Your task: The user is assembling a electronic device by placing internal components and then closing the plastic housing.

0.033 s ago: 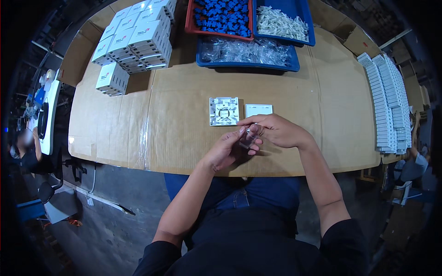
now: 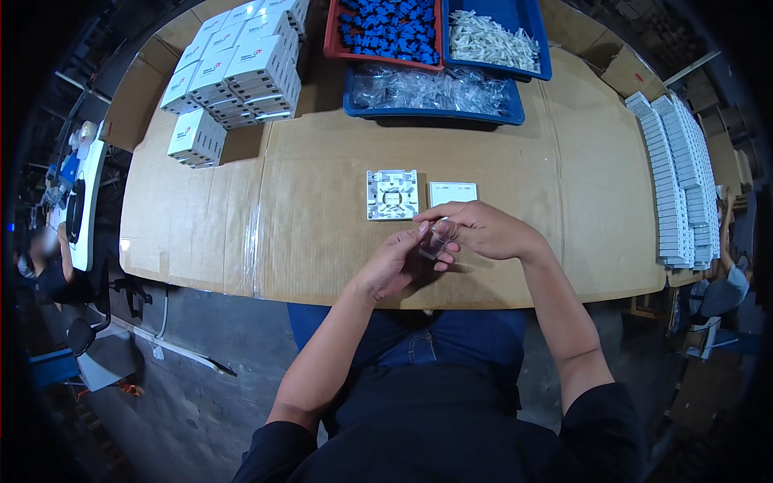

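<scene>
Close to the table's near edge, my two hands meet around a small clear plastic bag [image 2: 436,243]. My left hand [image 2: 393,264] pinches it from the left, thumb on top. My right hand [image 2: 493,230] grips its other side, fingers bent over it; they partly hide the bag, and I cannot tell if anything is inside. Just beyond my fingers lies an open white square casing [image 2: 392,195] with a round recess in its middle. To its right is a flat white plate [image 2: 452,191], its near part covered by my right hand.
At the back stand a red tray [image 2: 330,40] of blue parts, a blue tray [image 2: 544,48] of white sticks and another blue tray [image 2: 351,106] of clear bags. White boxes [image 2: 193,138] are stacked at left, white casings [image 2: 672,185] at right. Co-workers sit at both sides.
My hands and the bag stay almost in place. At the far right, a co-worker's arm and body have shifted slightly.
</scene>
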A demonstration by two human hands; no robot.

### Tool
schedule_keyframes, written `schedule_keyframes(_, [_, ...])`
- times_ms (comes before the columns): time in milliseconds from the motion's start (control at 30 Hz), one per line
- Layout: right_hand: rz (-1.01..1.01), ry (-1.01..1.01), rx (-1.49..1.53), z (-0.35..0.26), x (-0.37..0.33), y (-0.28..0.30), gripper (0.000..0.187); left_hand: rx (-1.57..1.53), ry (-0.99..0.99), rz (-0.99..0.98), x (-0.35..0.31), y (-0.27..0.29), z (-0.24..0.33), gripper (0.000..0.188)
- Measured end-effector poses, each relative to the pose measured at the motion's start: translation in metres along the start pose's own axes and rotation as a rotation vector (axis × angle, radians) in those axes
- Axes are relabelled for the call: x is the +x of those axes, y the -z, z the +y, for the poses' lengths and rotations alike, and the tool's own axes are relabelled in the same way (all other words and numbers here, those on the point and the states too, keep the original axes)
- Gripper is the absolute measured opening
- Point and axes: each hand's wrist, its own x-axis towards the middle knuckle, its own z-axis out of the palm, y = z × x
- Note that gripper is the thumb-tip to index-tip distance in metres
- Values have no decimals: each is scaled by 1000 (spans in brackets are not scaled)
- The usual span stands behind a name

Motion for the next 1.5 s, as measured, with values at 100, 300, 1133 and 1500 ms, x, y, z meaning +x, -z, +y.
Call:
schedule_keyframes(100, [-57, -50, -192, -9, 7, -8, 40, 39, 48, -5, -2, 12, -1, 43])
schedule_keyframes(300, [-23, 85, -100, -11, 3, 34, 36, 86, 19, -9, 0, 1, 1, 48])
schedule_keyframes(1133, [1054, -50, -1039, -55, 125, 357, 19, -69, 68, -34, -1, 0, 0, 48])
schedule_keyframes(1500, [1004, -119, -913, -51, 144, 372, 15, -54, 75, -52, 1, 1, 1, 49])
